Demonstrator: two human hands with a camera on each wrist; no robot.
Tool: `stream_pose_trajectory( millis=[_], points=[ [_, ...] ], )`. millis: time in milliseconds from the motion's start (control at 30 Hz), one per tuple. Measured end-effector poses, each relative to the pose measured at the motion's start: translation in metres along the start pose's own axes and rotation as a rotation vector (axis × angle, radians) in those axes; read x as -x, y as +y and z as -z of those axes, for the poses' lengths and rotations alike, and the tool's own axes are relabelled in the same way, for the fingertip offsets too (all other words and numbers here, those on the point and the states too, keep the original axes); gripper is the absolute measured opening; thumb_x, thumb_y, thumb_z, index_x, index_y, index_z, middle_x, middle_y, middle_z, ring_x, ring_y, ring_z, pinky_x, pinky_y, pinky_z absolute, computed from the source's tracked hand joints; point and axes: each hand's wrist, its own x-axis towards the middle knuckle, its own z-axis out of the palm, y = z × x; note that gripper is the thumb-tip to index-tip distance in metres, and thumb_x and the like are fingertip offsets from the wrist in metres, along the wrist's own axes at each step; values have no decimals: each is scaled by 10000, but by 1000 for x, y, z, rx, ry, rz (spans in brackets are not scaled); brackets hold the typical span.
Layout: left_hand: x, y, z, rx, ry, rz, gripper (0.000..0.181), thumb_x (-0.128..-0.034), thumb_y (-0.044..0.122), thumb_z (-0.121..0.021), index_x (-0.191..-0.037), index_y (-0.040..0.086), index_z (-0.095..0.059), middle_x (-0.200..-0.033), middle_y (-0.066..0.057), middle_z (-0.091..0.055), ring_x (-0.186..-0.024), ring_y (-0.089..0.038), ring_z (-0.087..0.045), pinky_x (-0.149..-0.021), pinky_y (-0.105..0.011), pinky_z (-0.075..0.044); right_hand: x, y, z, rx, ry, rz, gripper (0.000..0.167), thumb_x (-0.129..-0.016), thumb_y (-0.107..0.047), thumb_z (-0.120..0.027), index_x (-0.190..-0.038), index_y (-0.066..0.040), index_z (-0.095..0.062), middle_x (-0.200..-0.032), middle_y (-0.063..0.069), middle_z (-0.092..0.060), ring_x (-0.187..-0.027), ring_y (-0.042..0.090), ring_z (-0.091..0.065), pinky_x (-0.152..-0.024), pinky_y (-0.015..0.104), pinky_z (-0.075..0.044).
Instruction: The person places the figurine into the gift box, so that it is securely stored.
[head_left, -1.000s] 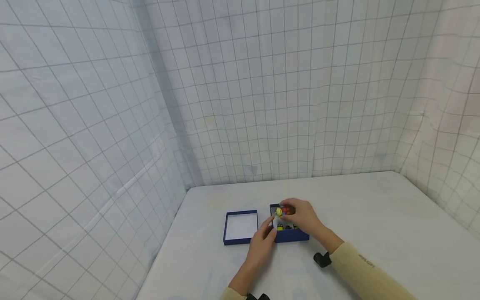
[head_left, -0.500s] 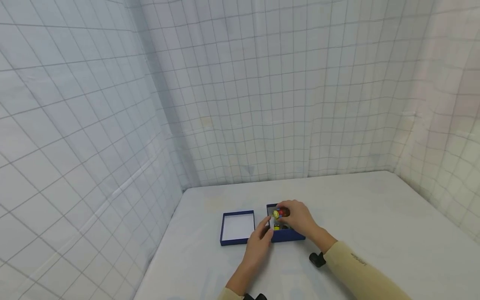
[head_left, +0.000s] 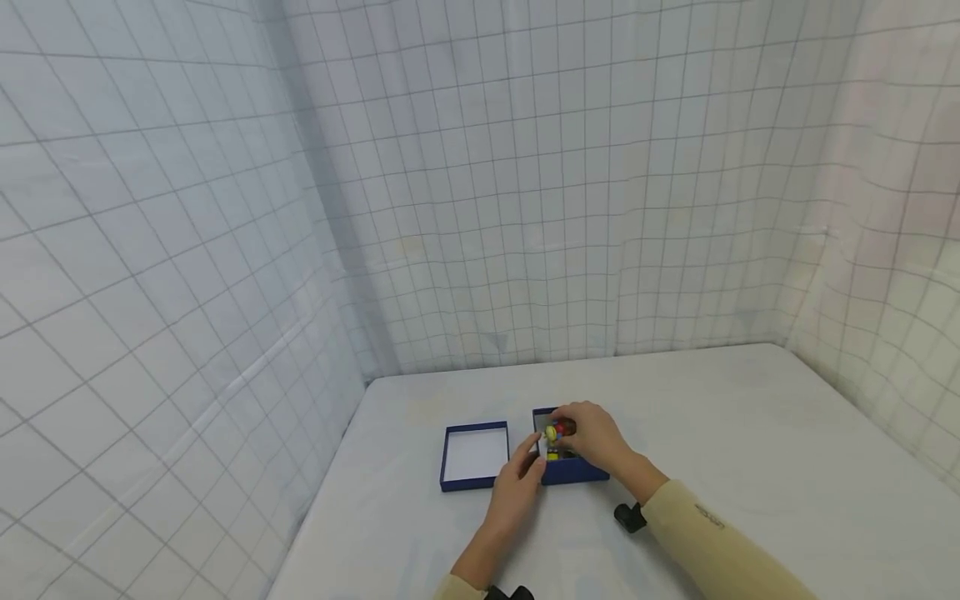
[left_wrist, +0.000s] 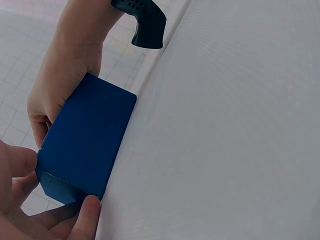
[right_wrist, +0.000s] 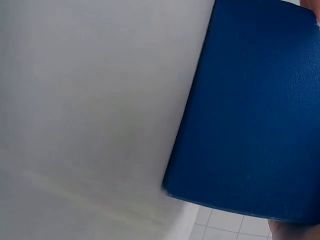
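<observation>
A small toy figure (head_left: 556, 431) with a yellow head and a red and blue body is pinched by my right hand (head_left: 595, 434). That hand is low over the open blue box (head_left: 576, 472), its fingers at the opening. Small yellow and dark pieces (head_left: 552, 455) lie in the box, mostly hidden by the hand. My left hand (head_left: 515, 487) steadies the box's near left corner, thumb near the top edge and fingers along the left side. In the left wrist view, a fingertip (left_wrist: 89, 215) touches the lower corner of the box. The right wrist view shows mainly the box's blue wall (right_wrist: 255, 110).
A shallow blue-rimmed lid (head_left: 475, 482) with a white inside lies to the left of the box. Both rest on a white-covered table (head_left: 690, 417). White gridded curtains (head_left: 480, 208) rise behind and at the sides.
My right hand has lowered the toy figure toward the near side of the box, covering more of the pieces. The left hand stays on the box; the view has shifted slightly.
</observation>
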Motion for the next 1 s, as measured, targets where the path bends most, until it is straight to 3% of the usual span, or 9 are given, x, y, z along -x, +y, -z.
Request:
stream_pose_trajectory(
  millis=[500, 1000],
  points=[
    [0, 4, 0, 17, -5, 27, 449, -1061, 328, -516, -1508, 329, -471, -1488, -140, -504, -1295, -317, -542, -972, -457, -519, -1, -2, 2, 1, -37, 2, 346, -761, -57, -869, -1088, -122, -773, -1037, -5, -727, -945, 197, -626, -849, 428, -537],
    [1, 2, -1, 23, -2, 27, 449, -1065, 313, -510, -1512, 315, -468, -1477, -138, -516, -1279, -300, -557, -965, -434, -526, -1, -2, 2, -3, -8, 5, 409, -731, 30, -857, -1097, -132, -773, -1043, -4, -728, -982, 224, -634, -876, 442, -535]
  ],
)
